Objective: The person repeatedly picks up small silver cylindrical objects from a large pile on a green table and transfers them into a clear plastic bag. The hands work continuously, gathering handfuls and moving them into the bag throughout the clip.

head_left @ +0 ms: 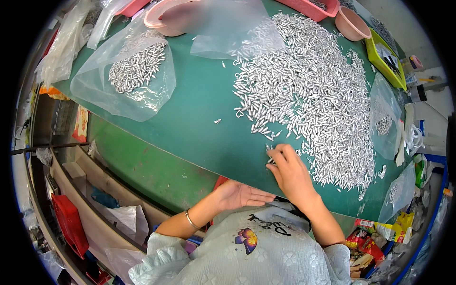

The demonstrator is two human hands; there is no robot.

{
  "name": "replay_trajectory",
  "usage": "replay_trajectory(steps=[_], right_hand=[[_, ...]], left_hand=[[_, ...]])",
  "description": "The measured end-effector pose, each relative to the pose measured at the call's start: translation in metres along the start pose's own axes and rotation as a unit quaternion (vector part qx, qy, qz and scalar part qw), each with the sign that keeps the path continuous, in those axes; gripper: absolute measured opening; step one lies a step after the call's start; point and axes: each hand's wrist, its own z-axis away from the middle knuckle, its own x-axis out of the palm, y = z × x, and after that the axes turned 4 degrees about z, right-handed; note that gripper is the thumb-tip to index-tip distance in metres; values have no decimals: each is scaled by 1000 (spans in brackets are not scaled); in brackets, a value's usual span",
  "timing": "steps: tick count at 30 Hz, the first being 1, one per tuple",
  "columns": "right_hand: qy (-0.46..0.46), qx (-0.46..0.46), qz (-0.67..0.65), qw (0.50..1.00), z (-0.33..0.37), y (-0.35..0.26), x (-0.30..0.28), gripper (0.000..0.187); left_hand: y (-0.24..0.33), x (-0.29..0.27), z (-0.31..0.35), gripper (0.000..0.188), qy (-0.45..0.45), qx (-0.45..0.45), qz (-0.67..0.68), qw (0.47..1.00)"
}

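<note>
A broad heap of small silver spindle-shaped pieces [308,85] covers much of the green table [204,128]. At the heap's near edge my right hand [293,178] is palm down, its fingers curled around a few of these pieces, which show between thumb and fingertips. My left hand [240,194] lies palm up just off the table's front edge, fingers stretched out, with nothing visible in it. A single loose piece [217,121] rests on the tabletop to the left.
A clear plastic bag [161,95] holding silver pieces lies at the left. Pink bowls [352,23] and a yellow-green tray [385,61] stand along the back. Smaller bags [384,133] lie at right. Wooden shelving [104,190] with a red basket [69,223] is at lower left.
</note>
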Motion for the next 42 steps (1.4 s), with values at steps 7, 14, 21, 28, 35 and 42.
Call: replay_trajectory(steps=[7, 14, 21, 28, 35, 42], right_hand=[[-67, -89, -77, 991, 29, -13, 4, 17], [-8, -100, -118, 988, 21, -22, 17, 37], [65, -35, 29, 997, -26, -29, 35, 45], [-41, -138, -5, 990, -4, -26, 39, 17], [-79, -186, -74, 977, 10, -27, 37, 19], [59, -117, -73, 989, -28, -47, 39, 19]], left_hand=[[-4, -29, -14, 70, -228, -17, 167, 959], [-8, -30, -8, 67, -222, -30, 331, 917], [2, -15, 6, 68, -240, -29, 318, 917], [4, -21, 11, 74, -177, -12, 325, 929], [-4, -46, 6, 64, -179, -9, 359, 916], [1, -37, 10, 61, -118, 5, 260, 958]])
